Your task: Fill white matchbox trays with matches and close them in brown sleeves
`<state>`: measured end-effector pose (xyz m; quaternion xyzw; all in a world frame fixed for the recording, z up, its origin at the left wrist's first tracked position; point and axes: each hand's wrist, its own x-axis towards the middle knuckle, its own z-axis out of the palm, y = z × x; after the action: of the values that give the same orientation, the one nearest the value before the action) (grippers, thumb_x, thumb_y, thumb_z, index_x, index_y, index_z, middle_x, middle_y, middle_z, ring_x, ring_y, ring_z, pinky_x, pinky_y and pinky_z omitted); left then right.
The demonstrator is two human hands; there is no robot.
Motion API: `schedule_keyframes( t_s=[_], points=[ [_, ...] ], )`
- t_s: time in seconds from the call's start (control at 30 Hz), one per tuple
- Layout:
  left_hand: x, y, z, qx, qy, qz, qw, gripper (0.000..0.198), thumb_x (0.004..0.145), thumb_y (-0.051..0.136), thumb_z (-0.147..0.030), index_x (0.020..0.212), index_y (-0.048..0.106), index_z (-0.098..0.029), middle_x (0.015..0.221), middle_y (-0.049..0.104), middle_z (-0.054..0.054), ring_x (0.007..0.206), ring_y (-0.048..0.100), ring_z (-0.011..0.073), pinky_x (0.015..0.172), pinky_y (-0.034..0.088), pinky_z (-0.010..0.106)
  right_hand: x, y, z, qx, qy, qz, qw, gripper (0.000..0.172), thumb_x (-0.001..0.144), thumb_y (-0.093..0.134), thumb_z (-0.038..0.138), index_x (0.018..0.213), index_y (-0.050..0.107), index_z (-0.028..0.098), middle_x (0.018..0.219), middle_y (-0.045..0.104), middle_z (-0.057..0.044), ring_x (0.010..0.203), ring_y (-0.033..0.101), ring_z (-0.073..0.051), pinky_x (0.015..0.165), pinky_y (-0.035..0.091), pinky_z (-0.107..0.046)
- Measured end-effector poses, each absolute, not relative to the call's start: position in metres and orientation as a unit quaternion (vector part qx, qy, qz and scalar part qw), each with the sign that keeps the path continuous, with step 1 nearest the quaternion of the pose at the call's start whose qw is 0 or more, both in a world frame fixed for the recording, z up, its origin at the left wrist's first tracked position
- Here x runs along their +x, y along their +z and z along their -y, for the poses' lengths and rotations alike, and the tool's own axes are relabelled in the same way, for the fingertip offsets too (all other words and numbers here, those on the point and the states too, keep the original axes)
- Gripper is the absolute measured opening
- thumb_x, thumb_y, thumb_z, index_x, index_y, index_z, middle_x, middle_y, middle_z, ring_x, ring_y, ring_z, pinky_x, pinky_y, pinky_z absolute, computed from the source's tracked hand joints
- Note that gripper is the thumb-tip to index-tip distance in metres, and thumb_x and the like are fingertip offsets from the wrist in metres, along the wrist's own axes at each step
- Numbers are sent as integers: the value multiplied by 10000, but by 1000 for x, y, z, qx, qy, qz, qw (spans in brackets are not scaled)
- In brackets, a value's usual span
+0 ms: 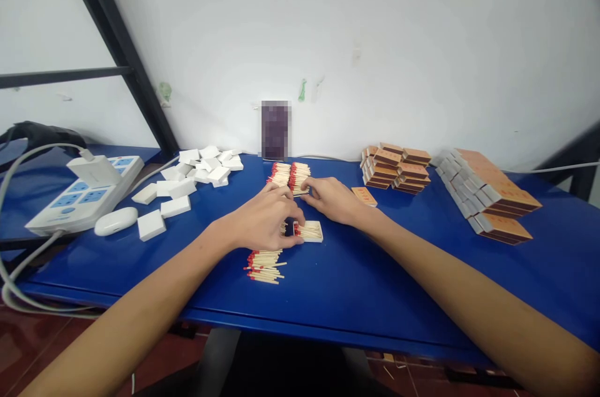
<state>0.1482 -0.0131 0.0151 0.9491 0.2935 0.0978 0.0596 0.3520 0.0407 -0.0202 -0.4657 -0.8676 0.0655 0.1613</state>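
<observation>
My left hand [265, 222] rests curled on the blue table [356, 284], its thumb against a small white tray [310, 232] filled with red-tipped matches. My right hand [330, 198] reaches just behind that tray, fingertips pinching matches at the near end of a neat match pile [289, 175]. A looser heap of matches [263, 266] lies in front of my left hand. A single orange matchbox sleeve [364, 196] lies beside my right wrist.
White inner trays [187, 181] are scattered at the back left. Stacks of orange matchboxes [396, 167] and a long slanted row of them [487, 200] sit on the right. A power strip [79, 197] with cable and a white case [115, 221] lie far left.
</observation>
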Motion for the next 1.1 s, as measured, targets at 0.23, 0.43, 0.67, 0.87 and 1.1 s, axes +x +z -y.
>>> schedule_keyframes(
  t_s=[0.23, 0.43, 0.67, 0.87, 1.1],
  points=[
    [148, 13, 13, 947, 117, -296, 51, 252, 764, 690, -411, 761, 580, -185, 813, 614, 24, 911, 533, 203, 890, 350, 350, 353, -20, -38, -463, 86, 869, 155, 176, 940, 472, 307, 926, 608, 195, 752, 625, -15, 611, 490, -123, 593, 281, -240],
    [146, 14, 12, 945, 135, -294, 56, 324, 764, 670, -502, 815, 589, -193, 814, 611, 24, 921, 527, 218, 913, 346, 383, 361, -20, -28, -447, 106, 874, 158, 139, 905, 495, 265, 864, 604, 188, 702, 594, 3, 598, 464, -115, 587, 275, -240],
    [139, 19, 6, 934, 173, -311, 30, 186, 858, 489, -338, 830, 582, -180, 844, 627, 29, 866, 509, 198, 829, 338, 360, 364, -15, -20, -463, 124, 864, 155, 103, 867, 506, 244, 855, 591, 187, 688, 568, 11, 587, 443, -111, 577, 266, -246],
    [137, 14, -1, 932, 180, -314, 1, 158, 793, 416, -178, 773, 573, -175, 810, 635, 23, 815, 495, 187, 765, 309, 360, 367, -13, -19, -459, 166, 855, 173, 127, 876, 496, 270, 846, 591, 191, 627, 535, 33, 560, 436, -111, 572, 293, -243],
    [139, 13, -1, 929, 182, -322, -2, 171, 794, 421, -179, 776, 591, -175, 820, 651, 20, 836, 506, 186, 768, 309, 359, 367, -10, -17, -450, 153, 863, 170, 142, 864, 511, 265, 814, 621, 191, 611, 528, 34, 553, 440, -108, 580, 297, -246]
  ],
)
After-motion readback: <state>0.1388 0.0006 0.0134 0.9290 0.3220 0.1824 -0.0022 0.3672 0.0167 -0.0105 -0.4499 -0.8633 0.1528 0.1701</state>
